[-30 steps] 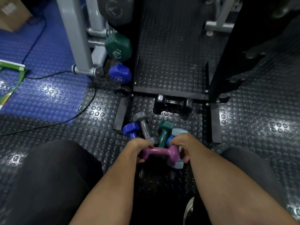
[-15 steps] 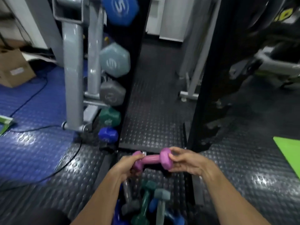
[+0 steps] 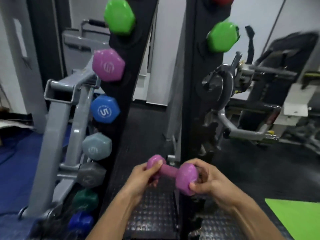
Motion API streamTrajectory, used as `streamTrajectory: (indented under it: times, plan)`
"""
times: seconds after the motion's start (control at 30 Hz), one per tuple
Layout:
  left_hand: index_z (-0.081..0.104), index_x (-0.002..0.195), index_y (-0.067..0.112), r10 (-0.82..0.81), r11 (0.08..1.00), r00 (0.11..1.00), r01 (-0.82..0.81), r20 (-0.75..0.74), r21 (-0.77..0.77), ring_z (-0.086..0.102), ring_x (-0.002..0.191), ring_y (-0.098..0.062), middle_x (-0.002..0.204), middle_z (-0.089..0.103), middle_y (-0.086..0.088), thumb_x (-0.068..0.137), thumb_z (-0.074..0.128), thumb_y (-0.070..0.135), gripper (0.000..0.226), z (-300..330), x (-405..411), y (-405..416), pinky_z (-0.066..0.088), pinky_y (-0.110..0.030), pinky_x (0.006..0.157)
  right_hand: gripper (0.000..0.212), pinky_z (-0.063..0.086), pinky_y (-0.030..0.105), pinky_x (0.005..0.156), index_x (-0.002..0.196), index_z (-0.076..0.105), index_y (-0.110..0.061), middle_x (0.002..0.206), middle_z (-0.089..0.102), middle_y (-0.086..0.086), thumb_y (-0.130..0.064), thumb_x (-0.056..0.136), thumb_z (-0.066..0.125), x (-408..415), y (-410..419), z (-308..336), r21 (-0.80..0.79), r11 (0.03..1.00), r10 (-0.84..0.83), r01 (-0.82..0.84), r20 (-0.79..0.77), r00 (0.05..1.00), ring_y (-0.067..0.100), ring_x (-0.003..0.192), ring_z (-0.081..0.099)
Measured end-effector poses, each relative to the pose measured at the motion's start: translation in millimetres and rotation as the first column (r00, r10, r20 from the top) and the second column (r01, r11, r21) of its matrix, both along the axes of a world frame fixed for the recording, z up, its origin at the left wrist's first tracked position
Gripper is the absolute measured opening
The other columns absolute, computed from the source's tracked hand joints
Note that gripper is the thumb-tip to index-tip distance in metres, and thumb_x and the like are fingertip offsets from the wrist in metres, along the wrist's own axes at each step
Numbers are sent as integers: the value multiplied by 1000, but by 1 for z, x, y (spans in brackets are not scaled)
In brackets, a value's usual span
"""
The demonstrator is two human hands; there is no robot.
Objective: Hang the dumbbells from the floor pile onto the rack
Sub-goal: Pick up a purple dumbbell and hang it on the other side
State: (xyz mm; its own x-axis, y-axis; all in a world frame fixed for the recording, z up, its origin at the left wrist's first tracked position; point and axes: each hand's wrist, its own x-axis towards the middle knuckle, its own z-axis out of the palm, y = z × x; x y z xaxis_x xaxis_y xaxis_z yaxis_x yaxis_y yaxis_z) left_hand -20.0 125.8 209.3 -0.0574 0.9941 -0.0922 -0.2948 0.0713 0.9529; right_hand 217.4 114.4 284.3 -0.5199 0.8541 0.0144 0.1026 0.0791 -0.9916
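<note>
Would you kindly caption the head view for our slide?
Both hands hold a purple dumbbell before the rack.

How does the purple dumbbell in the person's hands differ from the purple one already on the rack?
The held purple dumbbell is off the rack, gripped at its ends by the left hand and right hand; the racked purple dumbbell hangs on the black rack, untouched. The held one shows its whole length, handle included; the racked one shows only a hexagonal end with a white logo. Both share the same purple colour.
</note>
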Motion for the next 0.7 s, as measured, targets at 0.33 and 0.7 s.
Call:
streamTrajectory:
  times: [0.33,0.7]
  plan:
    - [68,114,7,88,939,992,-112,86,325,73,102,-31,113,74,-18,110,47,27,29,161,20,9,57,-47,98,51,59,29,73,109,72,-22,107,72,10,-13,62,90,6,-58,145,424,875,-200,234,-124,972,25,89,69]
    - [42,156,31,110,876,993,-78,-41,477,41,146,-10,158,45,15,105,41,57,57,259,66,27,27,-48,126,49,60,34,79,106,70,-32,99,74,3,-3,69,84,41,-91,196,580,658,-434,480,-228,871,25,88,73]
